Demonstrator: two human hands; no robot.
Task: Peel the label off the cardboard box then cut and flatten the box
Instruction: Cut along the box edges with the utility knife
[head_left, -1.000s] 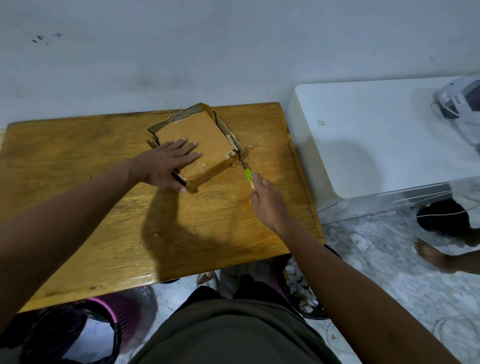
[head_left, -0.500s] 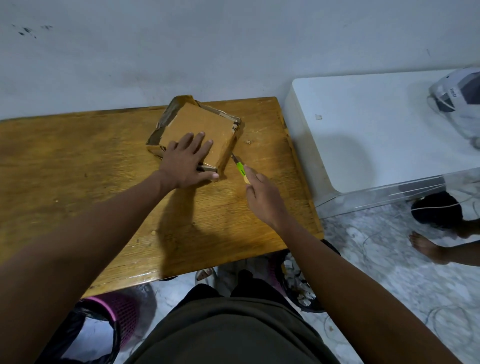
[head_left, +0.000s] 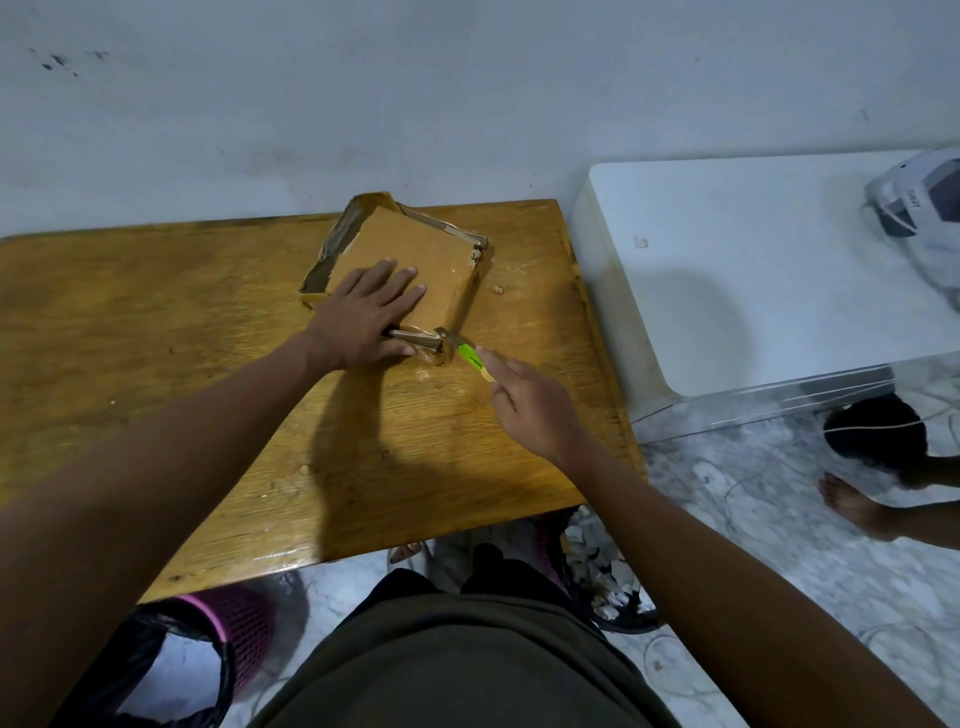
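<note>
A shallow brown cardboard box (head_left: 415, 249) lies at the back of the wooden table (head_left: 208, 338), its low taped walls splayed outward. My left hand (head_left: 366, 317) presses flat on the box's near part, fingers spread, thumb hooked over the near edge. My right hand (head_left: 530, 405) grips a green-handled knife (head_left: 470, 356); its blade tip touches the box's near right corner. The blade itself is mostly hidden by the corner flap.
A white low cabinet (head_left: 753, 291) stands right of the table with a white bag (head_left: 919, 208) on it. A pink-rimmed bin with a black liner (head_left: 171, 660) sits below left, another bin with paper scraps (head_left: 602, 571) under the table's right edge. Another person's foot (head_left: 852, 499) is at right.
The box has been turned on the table under my left hand, bringing a different corner toward me. My right hand followed with the knife, its tip staying at the near right corner.
</note>
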